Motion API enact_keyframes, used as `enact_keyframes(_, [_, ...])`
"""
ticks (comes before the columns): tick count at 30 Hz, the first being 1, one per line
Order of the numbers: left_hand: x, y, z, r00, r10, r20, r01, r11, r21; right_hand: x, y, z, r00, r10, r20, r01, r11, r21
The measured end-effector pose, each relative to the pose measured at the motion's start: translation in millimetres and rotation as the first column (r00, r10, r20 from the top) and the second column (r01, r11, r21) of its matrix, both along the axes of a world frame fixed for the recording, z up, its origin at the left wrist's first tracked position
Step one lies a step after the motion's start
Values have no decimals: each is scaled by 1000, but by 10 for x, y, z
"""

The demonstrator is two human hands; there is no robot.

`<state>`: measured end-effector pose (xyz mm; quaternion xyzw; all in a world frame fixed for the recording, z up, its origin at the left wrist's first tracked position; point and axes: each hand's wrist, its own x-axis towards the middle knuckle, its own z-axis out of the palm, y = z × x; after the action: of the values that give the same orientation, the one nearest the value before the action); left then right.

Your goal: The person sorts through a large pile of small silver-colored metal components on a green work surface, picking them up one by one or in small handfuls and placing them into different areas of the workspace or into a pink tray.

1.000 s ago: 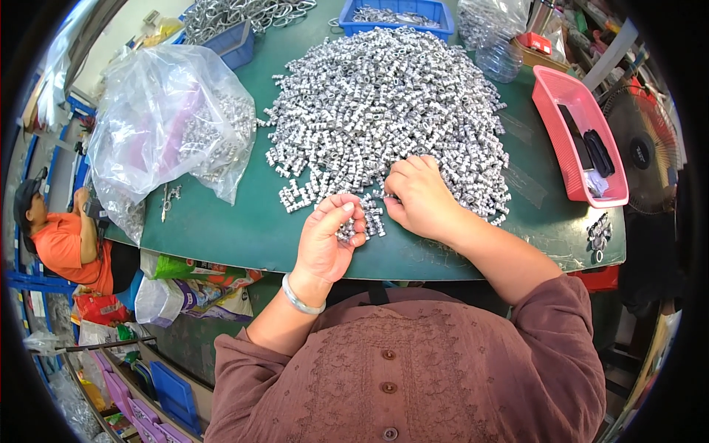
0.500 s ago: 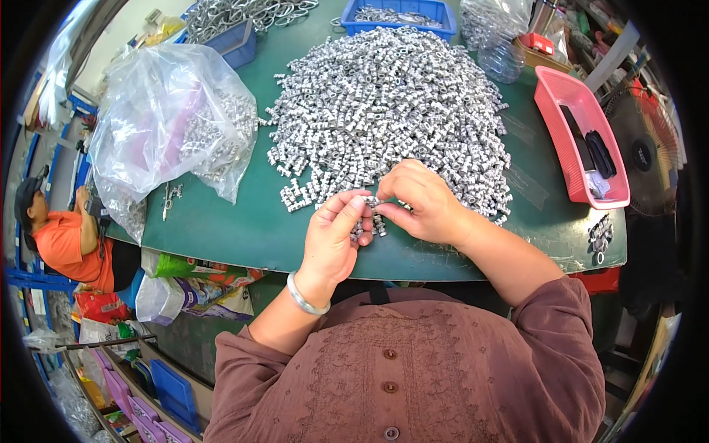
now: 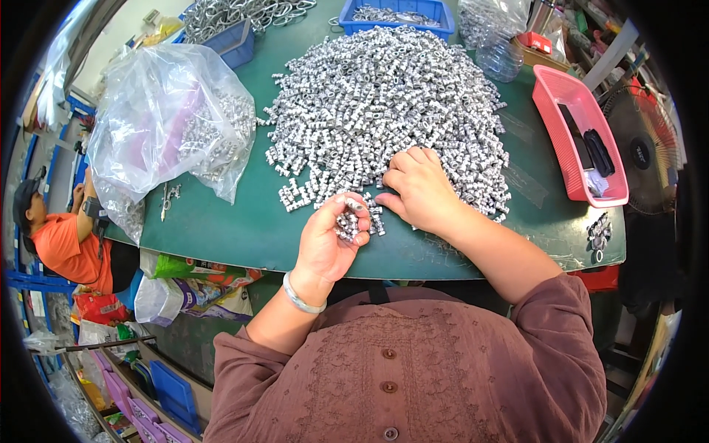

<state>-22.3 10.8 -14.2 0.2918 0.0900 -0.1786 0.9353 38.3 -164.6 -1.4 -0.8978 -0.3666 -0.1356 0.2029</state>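
My left hand (image 3: 325, 240) is palm up above the table's near edge, its fingers curled round several small silvery metal fittings (image 3: 347, 225). One of them sticks up between thumb and forefinger. Just to its right, my right hand (image 3: 422, 190) rests palm down at the near edge of a big heap of the same metal fittings (image 3: 384, 103). Its fingers are bent over the heap and its thumb points left; whatever is at the fingertips is too small to make out. A few loose fittings (image 3: 377, 221) lie between the two hands.
On the green table (image 3: 221, 240), a clear plastic bag (image 3: 166, 111) of metal parts stands left. Blue trays (image 3: 395, 28) are at the back. A pink basket (image 3: 580, 136) and some dark rings (image 3: 600, 236) lie right. Beyond the left edge is a person in orange (image 3: 74, 240).
My right hand has come away from the left hand and moved up and right to the heap. The left hand has tipped open slightly, showing the fittings in its palm.
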Motion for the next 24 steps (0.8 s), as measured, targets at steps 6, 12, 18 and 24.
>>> enact_keyframes(6, [-12, -13, 72, 999, 39, -32, -39, 999, 19, 2, 45, -36, 992, -106, 61, 108, 993, -40])
enact_keyframes(12, [-27, -11, 72, 997, 56, -46, -53, 996, 75, -9, 80, -22, 988, -127, 85, 128, 992, -13])
enact_keyframes(18, [-42, -40, 89, 997, 65, -33, -59, 986, 154, 18, 43, -34, 982, -147, 118, 152, 988, -37])
enact_keyframes(24, [-54, -44, 115, 996, 80, -45, -70, 980, 184, 24, -61, 73, 994, 101, 29, -105, 926, 362])
